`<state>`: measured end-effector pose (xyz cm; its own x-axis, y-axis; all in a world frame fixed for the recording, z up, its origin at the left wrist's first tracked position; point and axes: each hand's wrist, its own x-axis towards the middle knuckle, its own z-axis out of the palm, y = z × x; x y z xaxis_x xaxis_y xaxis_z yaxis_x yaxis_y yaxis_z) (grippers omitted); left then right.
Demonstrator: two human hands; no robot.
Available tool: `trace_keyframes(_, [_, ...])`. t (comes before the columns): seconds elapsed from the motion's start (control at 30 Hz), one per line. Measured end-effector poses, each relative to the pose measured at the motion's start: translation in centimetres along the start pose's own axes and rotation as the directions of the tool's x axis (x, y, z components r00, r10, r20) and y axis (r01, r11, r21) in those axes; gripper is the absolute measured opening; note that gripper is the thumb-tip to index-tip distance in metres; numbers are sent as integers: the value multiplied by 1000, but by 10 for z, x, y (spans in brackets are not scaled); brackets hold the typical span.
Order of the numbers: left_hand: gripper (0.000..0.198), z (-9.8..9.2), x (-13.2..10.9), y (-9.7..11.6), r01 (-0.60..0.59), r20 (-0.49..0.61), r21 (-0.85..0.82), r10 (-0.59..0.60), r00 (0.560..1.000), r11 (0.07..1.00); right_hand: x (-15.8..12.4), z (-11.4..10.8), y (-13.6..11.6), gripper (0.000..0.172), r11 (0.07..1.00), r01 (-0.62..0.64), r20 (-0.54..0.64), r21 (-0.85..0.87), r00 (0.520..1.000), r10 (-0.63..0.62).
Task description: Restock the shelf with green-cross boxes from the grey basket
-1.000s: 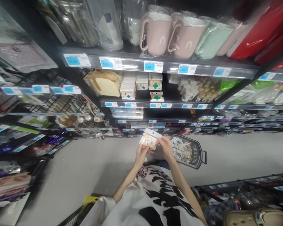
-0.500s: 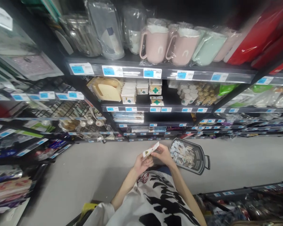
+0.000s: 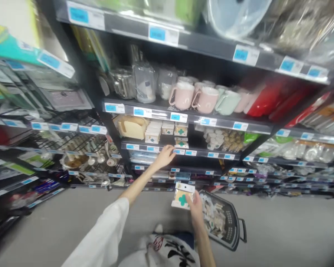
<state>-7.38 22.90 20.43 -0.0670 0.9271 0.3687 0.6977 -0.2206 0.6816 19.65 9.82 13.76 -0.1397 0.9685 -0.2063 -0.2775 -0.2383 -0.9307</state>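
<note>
In my right hand (image 3: 196, 205) is a small flat packet with a green clover print (image 3: 180, 200), gripped at its right side with the thumb on the front. Its white header with a hang hole points up. My left hand (image 3: 164, 157) reaches out to a shelf edge by the price labels, fingers extended and nothing visible in them. Just beyond those fingers lies a similar clover packet (image 3: 182, 142). Behind it stand more clover packs (image 3: 180, 129), with stacked white packs (image 3: 153, 133) to their left.
A dark grey basket (image 3: 233, 222) holding several packaged goods stands on the floor at my right. Pink mugs (image 3: 183, 96) and a mint mug (image 3: 227, 102) line the shelf above. A cream plastic item (image 3: 132, 128) sits left of the packs. Utensils (image 3: 100, 157) hang further left.
My left hand has let go of the packet and stretched forward to the shelf. The right hand keeps the packet, its printed face now turned toward me. The view has tilted up.
</note>
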Motion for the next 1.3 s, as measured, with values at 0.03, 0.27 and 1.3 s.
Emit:
trace_keyframes(0.03, [42, 0, 21, -3, 20, 13, 87, -21, 1000, 996, -1, -3, 1, 55, 1000, 3, -2, -16, 1000, -3])
trace_keyframes(0.27, [55, 15, 105, -21, 221, 146, 195, -251, 957, 956, 7, -33, 5, 64, 993, -10, -86, -120, 996, 0])
trace_keyframes(1.3, [90, 43, 103, -55, -5, -199, -453, -96, 975, 892, 133, -8, -101, 58, 902, 316, 251, -295, 936, -246])
